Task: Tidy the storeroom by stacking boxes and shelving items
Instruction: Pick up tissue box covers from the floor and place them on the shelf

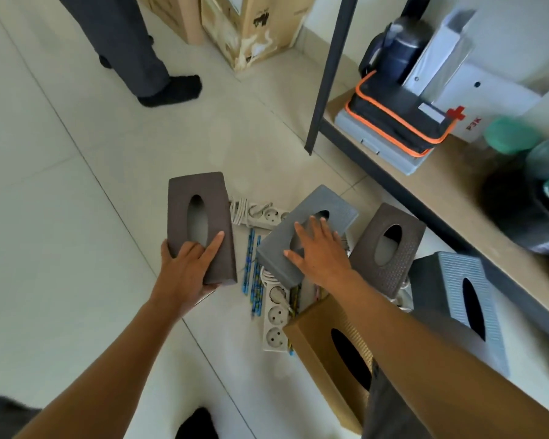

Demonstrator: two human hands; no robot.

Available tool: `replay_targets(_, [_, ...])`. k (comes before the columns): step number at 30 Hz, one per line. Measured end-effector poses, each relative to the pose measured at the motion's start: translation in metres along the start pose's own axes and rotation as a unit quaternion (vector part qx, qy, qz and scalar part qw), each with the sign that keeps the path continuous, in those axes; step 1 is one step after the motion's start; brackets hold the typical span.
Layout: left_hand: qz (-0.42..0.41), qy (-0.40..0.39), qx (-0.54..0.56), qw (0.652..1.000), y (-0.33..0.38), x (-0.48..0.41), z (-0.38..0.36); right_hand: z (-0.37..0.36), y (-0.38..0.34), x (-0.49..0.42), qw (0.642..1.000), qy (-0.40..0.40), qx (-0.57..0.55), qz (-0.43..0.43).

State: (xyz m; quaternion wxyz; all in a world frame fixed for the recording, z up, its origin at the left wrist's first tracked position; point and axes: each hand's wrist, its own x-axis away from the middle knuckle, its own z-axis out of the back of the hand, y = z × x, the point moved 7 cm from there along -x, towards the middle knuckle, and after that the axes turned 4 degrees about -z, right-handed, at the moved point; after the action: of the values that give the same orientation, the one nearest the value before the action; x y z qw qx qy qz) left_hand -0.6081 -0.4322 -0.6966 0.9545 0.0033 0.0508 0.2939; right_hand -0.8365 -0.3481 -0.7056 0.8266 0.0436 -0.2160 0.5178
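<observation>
My left hand [189, 270] grips the near end of a dark brown tissue box [200, 217] and holds it above the floor. My right hand [317, 248] lies flat on top of a grey tissue box [311, 229], fingers spread over its oval slot. To its right leans a second brown textured tissue box [390, 248]. A ribbed grey tissue box [460, 302] stands further right. Nearest me, partly under my right arm, is a tan tissue box [330, 346].
White power strips [274, 321] and blue pencils [251, 270] lie on the tiled floor under the boxes. A metal shelf [450, 191] at right carries a black and orange bag [393, 115], a first-aid box and jars. Another person's legs [140, 49] and cardboard boxes [251, 26] are at the back.
</observation>
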Motion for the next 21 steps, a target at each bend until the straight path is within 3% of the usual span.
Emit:
replay_targets(9, [-0.076, 0.08, -0.016, 0.994, 0.001, -0.08, 0.085, 0.074, -0.002, 0.0, 0.996, 0.082, -0.002, -0.022])
replay_targets(21, [-0.215, 0.19, 0.003, 0.958, 0.08, -0.166, 0.181, 0.19, 0.062, 0.06, 0.969, 0.228, -0.003, -0.1])
